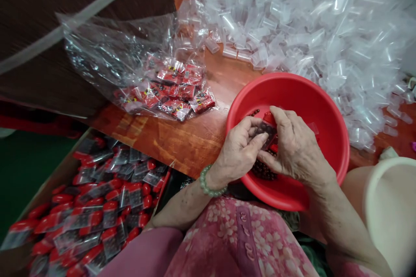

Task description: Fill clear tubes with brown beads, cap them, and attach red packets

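My left hand (234, 150), with a green bead bracelet (208, 184) at its wrist, pinches a small clear plastic case (267, 133) that looks filled with dark round pieces. At the case's far end, the fingers of my right hand (294, 140) close round a red cap (268, 117); whether it is fully seated I cannot tell. Both hands are over a red basin (332, 112). Under them in the basin lie dark brown beads (264, 172) and some red pieces, partly hidden by my fingers.
A heap of clear plastic sleeves (292, 17) covers the back right of the wooden table (182, 138). To the left lies a clear bag (113, 52) with red packets (175, 88). Below stands a box of red-capped cases (110, 212). A pale bucket (370, 199) is at right.
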The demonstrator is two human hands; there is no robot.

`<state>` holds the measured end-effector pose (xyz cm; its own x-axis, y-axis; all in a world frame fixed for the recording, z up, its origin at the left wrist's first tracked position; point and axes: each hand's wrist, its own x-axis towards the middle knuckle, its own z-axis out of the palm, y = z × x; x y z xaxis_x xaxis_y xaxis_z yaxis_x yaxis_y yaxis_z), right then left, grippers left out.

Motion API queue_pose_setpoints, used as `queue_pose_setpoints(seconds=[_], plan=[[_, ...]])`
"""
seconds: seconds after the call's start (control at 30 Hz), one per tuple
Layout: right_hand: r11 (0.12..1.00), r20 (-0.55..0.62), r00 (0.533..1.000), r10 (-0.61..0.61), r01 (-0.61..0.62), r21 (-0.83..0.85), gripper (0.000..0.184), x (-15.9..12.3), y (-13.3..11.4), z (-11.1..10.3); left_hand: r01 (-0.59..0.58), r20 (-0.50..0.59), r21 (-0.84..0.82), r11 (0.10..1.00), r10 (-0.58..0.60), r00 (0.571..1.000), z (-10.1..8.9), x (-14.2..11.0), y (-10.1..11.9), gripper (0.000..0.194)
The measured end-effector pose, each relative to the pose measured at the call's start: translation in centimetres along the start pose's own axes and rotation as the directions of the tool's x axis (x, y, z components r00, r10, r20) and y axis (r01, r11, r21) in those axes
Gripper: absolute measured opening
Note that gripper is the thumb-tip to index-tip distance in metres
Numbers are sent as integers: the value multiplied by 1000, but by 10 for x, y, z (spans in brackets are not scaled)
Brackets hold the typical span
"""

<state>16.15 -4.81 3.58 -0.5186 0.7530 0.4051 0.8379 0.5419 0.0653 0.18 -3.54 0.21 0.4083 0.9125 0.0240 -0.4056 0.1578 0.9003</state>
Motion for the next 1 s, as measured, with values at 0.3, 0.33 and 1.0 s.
queue_pose_setpoints(seconds=[0.3,0.33,1.0], plan=[[998,-87,994,-61,59,-23,62,1,6,3,75,31,-82,994,-72,997,1,0,3,21],[998,-88,994,-63,61,-26,62,1,7,3,76,36,-96,992,-73,997,1,0,3,21],[925,365,923,121,-239,297,31,7,36,21,-204,-543,498,843,487,685,-93,-105,45,36]])
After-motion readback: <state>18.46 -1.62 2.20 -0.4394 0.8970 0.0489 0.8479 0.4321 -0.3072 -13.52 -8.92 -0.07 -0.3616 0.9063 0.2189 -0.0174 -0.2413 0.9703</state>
